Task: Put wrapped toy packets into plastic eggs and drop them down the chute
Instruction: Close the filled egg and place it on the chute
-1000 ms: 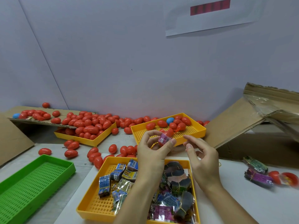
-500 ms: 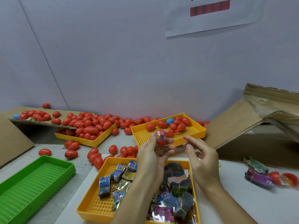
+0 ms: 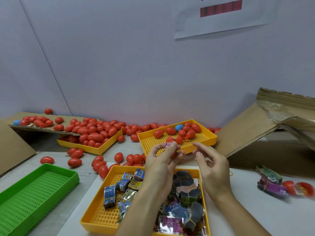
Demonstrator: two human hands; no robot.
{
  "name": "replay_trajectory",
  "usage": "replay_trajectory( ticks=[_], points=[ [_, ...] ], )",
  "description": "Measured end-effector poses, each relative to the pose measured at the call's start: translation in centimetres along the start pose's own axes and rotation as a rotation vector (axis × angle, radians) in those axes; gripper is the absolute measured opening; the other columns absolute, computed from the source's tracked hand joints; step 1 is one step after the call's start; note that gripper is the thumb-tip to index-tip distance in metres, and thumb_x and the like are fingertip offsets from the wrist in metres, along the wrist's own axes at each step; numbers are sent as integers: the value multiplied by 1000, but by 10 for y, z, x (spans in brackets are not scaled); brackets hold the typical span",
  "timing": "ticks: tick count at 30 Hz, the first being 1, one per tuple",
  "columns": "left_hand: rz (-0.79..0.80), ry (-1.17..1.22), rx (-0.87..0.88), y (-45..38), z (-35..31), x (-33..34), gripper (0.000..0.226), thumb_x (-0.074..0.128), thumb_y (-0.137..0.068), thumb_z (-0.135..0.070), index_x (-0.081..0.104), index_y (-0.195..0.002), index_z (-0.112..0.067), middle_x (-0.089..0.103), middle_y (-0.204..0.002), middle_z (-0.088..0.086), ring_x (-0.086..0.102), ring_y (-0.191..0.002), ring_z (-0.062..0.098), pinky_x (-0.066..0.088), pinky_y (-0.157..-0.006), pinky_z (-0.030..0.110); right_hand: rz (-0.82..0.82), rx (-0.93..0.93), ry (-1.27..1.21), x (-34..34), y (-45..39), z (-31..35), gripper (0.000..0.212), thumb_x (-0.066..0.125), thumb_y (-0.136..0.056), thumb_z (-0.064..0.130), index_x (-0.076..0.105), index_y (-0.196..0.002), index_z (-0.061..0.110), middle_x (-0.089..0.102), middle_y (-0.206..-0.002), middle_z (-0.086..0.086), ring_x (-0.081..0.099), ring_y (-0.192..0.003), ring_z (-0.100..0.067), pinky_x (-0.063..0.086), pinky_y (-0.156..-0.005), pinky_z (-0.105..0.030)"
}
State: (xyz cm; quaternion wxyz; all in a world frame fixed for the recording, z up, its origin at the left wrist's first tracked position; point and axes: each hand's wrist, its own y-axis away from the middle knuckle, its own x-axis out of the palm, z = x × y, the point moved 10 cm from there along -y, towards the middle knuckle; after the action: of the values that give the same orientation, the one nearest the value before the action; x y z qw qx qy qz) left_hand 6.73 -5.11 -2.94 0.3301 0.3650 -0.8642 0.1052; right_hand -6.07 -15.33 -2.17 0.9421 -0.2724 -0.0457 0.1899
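My left hand (image 3: 163, 160) pinches a pink packet (image 3: 168, 144); my right hand (image 3: 211, 166) hangs loose (fingers relaxed) over the grey table (image 3: 255, 210), lilac wall (image 3: 136, 65) behind.

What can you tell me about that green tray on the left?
The green tray is a long, shallow rectangle of what looks like bright plastic, with raised walls and a floor pierced by rows of small slots. It lies flat on the pale table, angled, its near end cut off by the picture's edge. Nothing lies in the part shown, and neither hand touches it.
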Motion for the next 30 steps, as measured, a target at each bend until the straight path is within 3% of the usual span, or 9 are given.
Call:
replay_trajectory(
  ticks=[4,7,12,17,20,23,26,28,30],
  points=[
    [23,-34,47,0,-4,1,35,76,-71,-9,56,-99,-9,72,-78,11,72,-72,20,58,-64,22,10,61,-31,1,0,-8,35,58,-96,5,67,-106,37,72,-95,9,66,-90,-7,55,-74,-26],
    [-4,-51,38,0,-2,-1,34,77,-72,-11,58,-99,-6,72,-78,8,73,-76,18,59,-68,23,12,183,-89,2,-4,-22,33,56,-97,6,69,-103,36,72,-88,7,66,-79,-3,53,-65,-18],
    [-44,-127,-16,-1,1,5,8,59,-95,0,57,-102,-2,68,-102,19,76,-82,26,62,-73,29,42,486,-244,-1,-6,-55,24,52,-98,6,73,-105,16,72,-86,-5,66,-78,-14,50,-66,-24],
    [8,-335,-5,-5,3,35,31,76,-84,-7,62,-111,-5,76,-96,14,76,-82,24,58,-60,24,71,577,-416,0,-6,-61,26,49,-98,6,74,-99,12,70,-83,-8,63,-78,-17,46,-69,-27],
    [76,-468,10,-16,4,72,28,77,-84,-9,66,-108,0,73,-105,16,75,-87,19,60,-66,23,62,584,-412,0,-7,-62,28,50,-95,4,75,-92,16,70,-76,-3,63,-71,-14,45,-66,-24],
    [143,-570,51,-31,8,122,14,78,-84,-7,67,-91,-2,73,-94,16,73,-78,19,61,-71,23,38,583,-409,-1,-6,-61,31,50,-94,2,74,-85,18,69,-70,-1,62,-65,-13,44,-66,-26],
    [219,-707,104,-42,22,182,19,81,-81,-7,68,-92,0,70,-89,13,68,-73,20,60,-77,33,60,562,-365,0,-3,-53,23,54,-87,10,76,-84,18,71,-75,-2,62,-67,-11,45,-71,-29],
    [276,-802,116,-45,37,218,25,84,-78,-12,67,-94,-2,70,-90,10,69,-79,21,61,-82,37,76,538,-373,0,-3,-45,25,55,-77,19,78,-76,30,71,-70,8,62,-67,-5,46,-75,-31],
    [318,-788,83,-45,53,245,40,88,-74,-14,63,-104,-3,71,-87,6,71,-78,17,60,-69,25,97,518,-404,0,-3,-40,32,54,-75,22,74,-71,47,70,-67,15,61,-70,-4,47,-78,-33]
  ],
)
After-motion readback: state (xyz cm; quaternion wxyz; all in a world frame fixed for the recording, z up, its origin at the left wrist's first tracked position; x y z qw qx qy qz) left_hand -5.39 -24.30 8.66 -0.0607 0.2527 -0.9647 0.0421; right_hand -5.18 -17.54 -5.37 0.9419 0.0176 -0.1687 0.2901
